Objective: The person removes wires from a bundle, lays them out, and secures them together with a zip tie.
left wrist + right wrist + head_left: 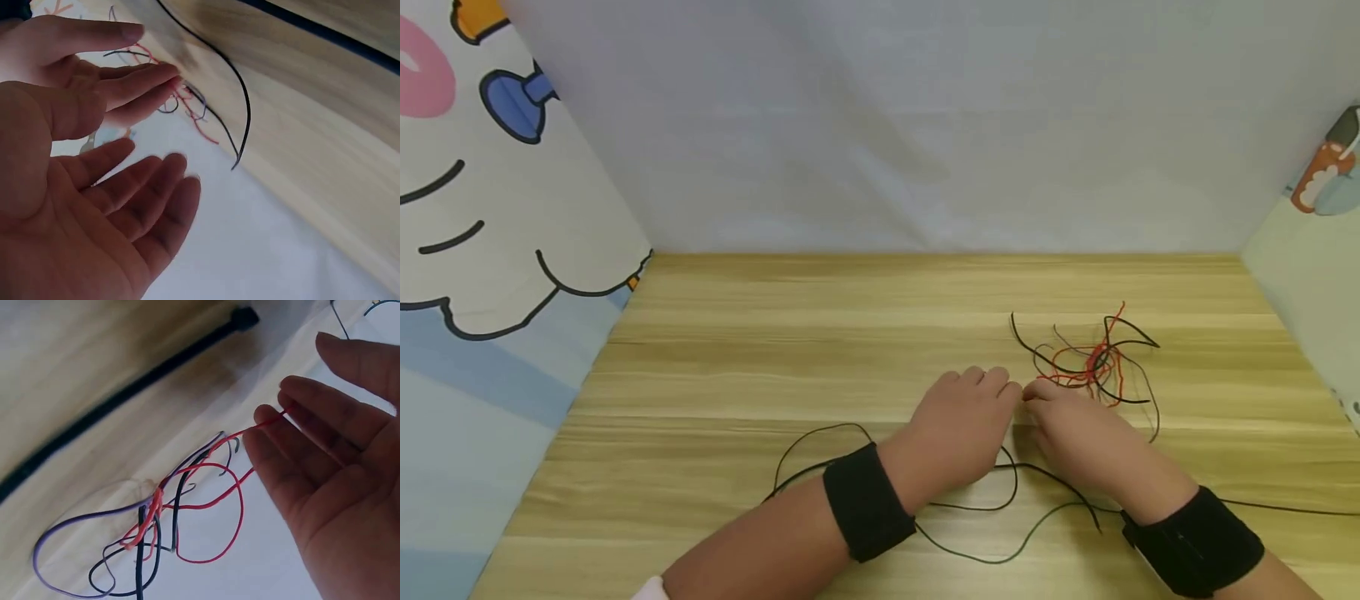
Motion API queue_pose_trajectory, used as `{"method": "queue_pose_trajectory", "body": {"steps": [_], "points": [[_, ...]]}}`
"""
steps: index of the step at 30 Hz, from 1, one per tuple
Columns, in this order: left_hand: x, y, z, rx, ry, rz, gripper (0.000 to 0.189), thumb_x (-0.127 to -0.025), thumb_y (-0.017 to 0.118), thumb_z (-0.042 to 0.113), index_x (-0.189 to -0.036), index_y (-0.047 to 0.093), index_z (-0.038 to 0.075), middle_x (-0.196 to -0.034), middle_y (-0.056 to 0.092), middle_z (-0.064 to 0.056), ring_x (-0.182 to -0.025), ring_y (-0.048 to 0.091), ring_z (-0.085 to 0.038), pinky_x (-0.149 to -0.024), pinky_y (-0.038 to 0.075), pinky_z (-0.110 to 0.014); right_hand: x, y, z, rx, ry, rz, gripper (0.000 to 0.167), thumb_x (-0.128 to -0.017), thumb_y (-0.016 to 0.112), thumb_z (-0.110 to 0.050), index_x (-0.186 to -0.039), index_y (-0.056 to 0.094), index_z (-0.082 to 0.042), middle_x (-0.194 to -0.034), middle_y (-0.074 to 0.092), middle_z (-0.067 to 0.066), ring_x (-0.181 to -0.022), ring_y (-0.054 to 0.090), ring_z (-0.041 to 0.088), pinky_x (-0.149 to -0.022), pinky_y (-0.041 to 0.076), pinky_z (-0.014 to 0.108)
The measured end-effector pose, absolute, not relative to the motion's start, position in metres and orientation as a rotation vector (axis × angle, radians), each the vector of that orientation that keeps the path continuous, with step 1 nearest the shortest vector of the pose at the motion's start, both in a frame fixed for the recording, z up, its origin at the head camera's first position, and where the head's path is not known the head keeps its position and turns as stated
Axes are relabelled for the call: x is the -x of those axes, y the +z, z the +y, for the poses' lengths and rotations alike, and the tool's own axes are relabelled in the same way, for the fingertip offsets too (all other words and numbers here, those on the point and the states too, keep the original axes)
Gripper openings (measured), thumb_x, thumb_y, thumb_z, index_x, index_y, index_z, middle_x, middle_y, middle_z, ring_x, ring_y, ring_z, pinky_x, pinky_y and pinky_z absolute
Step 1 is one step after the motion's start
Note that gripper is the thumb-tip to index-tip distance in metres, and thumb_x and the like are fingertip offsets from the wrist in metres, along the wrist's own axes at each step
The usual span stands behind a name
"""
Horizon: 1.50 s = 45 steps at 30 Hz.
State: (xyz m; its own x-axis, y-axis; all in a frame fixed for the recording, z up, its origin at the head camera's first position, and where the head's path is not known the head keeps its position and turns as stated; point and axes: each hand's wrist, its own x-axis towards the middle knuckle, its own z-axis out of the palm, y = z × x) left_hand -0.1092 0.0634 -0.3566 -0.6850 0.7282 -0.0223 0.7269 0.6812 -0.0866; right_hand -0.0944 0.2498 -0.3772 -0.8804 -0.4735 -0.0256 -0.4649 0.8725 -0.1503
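Observation:
My left hand hovers over the middle of the table, palm facing away from the head camera. In the left wrist view that hand has loosely bent fingers with nothing between them. Close beside it is my right hand, near a bundle of red, black and purple cords tied round its middle with red cord. The right wrist view shows the right hand with relaxed fingers. One red strand of the bundle runs up to its fingertips.
Under the forearms a loose black cord and a thin dark green cord curve across the wooden table. A thin dark cord trails off to the right. A white sheet stands behind the table.

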Motion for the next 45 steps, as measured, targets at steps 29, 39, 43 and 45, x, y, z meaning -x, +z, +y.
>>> {"method": "queue_pose_trajectory", "body": {"steps": [29,39,43,45], "points": [[0.103,-0.363,0.058,1.083,0.143,-2.954,0.008,-0.094,0.059,0.027,-0.092,0.065,0.022,-0.082,0.055,0.004,-0.076,0.057,-0.014,-0.059,0.048,-0.027,0.102,-0.378,0.269,0.734,-0.274,3.063,0.006,-0.089,0.064,-0.009,-0.084,0.062,-0.012,-0.081,0.057,-0.003,-0.080,0.058,0.018,-0.073,0.049,0.038],[0.078,-0.354,0.009,0.996,0.116,-3.069,0.005,-0.090,0.064,0.020,-0.095,0.067,0.017,-0.081,0.055,0.002,-0.073,0.055,-0.015,-0.057,0.046,-0.027,0.099,-0.383,0.282,0.761,-0.254,3.071,0.003,-0.089,0.064,-0.008,-0.087,0.066,-0.010,-0.086,0.060,-0.001,-0.086,0.057,0.021,-0.077,0.048,0.038],[0.078,-0.353,-0.011,0.913,0.080,-3.118,0.007,-0.087,0.067,0.013,-0.093,0.066,0.016,-0.081,0.055,0.002,-0.076,0.057,-0.016,-0.060,0.048,-0.028,0.098,-0.384,0.284,0.778,-0.270,3.065,0.003,-0.089,0.064,-0.008,-0.087,0.066,-0.010,-0.087,0.061,0.000,-0.088,0.058,0.023,-0.078,0.049,0.040],[0.080,-0.352,-0.021,0.858,0.056,-3.142,0.008,-0.086,0.068,0.012,-0.092,0.066,0.016,-0.079,0.055,0.002,-0.075,0.058,-0.017,-0.059,0.048,-0.030,0.097,-0.384,0.284,0.785,-0.266,3.068,0.004,-0.089,0.064,-0.008,-0.086,0.066,-0.010,-0.087,0.061,0.000,-0.089,0.059,0.024,-0.078,0.049,0.041]]}}
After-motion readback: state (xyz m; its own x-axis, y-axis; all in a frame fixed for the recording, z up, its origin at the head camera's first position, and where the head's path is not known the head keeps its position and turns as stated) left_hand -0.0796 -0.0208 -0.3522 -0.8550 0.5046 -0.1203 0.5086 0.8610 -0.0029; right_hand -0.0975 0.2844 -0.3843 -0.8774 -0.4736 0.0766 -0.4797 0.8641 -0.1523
